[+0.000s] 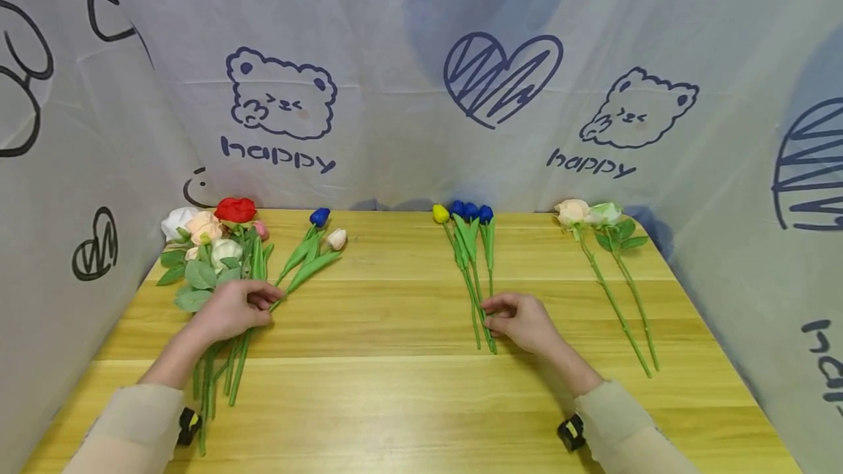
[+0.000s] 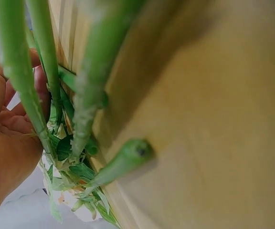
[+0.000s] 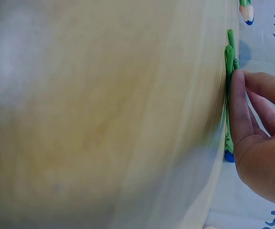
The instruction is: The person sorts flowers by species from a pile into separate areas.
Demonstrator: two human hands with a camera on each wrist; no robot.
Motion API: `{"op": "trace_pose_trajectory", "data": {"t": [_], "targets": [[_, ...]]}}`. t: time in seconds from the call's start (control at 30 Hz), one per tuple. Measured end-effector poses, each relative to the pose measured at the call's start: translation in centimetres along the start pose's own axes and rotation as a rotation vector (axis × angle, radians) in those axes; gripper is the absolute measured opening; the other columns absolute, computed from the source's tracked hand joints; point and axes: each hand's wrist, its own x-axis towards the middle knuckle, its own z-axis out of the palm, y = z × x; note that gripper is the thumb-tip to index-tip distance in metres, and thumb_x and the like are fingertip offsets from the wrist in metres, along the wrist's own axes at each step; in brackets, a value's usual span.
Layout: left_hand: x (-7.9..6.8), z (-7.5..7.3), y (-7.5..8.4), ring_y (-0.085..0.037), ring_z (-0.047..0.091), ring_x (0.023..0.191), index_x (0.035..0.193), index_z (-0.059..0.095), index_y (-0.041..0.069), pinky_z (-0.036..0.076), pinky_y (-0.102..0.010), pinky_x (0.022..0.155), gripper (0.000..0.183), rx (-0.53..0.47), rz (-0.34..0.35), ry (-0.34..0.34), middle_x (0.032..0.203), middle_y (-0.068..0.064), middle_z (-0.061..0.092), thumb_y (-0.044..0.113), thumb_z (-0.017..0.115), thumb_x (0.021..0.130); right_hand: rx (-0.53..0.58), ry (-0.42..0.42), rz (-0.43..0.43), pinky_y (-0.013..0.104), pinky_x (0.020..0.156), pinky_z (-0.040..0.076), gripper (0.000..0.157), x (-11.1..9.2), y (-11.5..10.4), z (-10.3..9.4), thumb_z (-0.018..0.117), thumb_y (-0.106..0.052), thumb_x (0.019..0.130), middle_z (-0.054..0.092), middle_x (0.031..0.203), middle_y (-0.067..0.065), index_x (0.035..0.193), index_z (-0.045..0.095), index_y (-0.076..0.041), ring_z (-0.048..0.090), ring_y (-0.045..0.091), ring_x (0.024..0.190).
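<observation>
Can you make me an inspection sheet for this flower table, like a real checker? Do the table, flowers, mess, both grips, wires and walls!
Surface: wood-grain table, flowers lying on it in groups.
Job's things: left, a flower pile with a red rose, and a blue tulip and pale tulip beside it; middle, one yellow tulip and three blue tulips; right, a peach rose and pale green rose.
Clutter: nothing seen.
Left grip: holds a tulip stem; which tulip's is hard to tell.
Right grip: pinches at the middle group's stems, toward their lower ends.
Cables: nothing seen.
Surroundings: pale curtain with hearts, bears and "happy".
</observation>
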Motion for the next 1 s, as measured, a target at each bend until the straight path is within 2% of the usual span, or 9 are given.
{"op": "trace_pose_trajectory", "data": {"t": [0.27,0.6,0.8,1.0], "targets": [[-0.08,-0.09,-0.11,-0.014,0.062,0.081,0.111,0.08,0.004,0.051,-0.025,0.067,0.031,0.014,-0.003,0.0,0.09,-0.003,0.072,-0.001,0.077,0.08,-0.003,0.004,-0.006,0.029,0.069,0.063,0.023,0.05,0.06,0.04,0.074,0.005,0.092,0.074,0.107,0.016,0.115,0.074,0.005,0.071,0.019,0.08],[0.01,0.04,0.12,-0.015,0.057,0.076,0.11,0.081,0.003,0.048,-0.025,0.063,0.033,0.041,0.019,-0.004,0.083,0.001,0.069,-0.003,0.075,0.078,0.0,0.01,0.001,0.029,0.069,0.063,0.023,0.03,0.1,0.11,0.073,0.005,0.092,0.074,0.108,0.016,0.115,0.074,0.005,0.071,0.019,0.08],[0.07,0.04,0.25,-0.012,0.059,0.077,0.11,0.081,0.003,0.05,-0.024,0.065,0.033,0.035,0.032,-0.003,0.087,-0.001,0.072,-0.003,0.075,0.078,-0.008,0.012,0.009,0.028,0.069,0.063,0.023,-0.02,0.11,0.13,0.074,0.005,0.093,0.074,0.108,0.015,0.115,0.074,0.005,0.07,0.018,0.082],[0.06,0.08,0.41,-0.011,0.062,0.085,0.114,0.078,-0.001,0.053,-0.023,0.069,0.033,-0.048,0.025,0.005,0.098,-0.01,0.075,-0.003,0.075,0.082,0.0,0.013,0.017,0.029,0.07,0.063,0.023,-0.05,-0.01,0.12,0.074,0.004,0.093,0.074,0.107,0.015,0.115,0.074,0.005,0.07,0.019,0.082]]}}
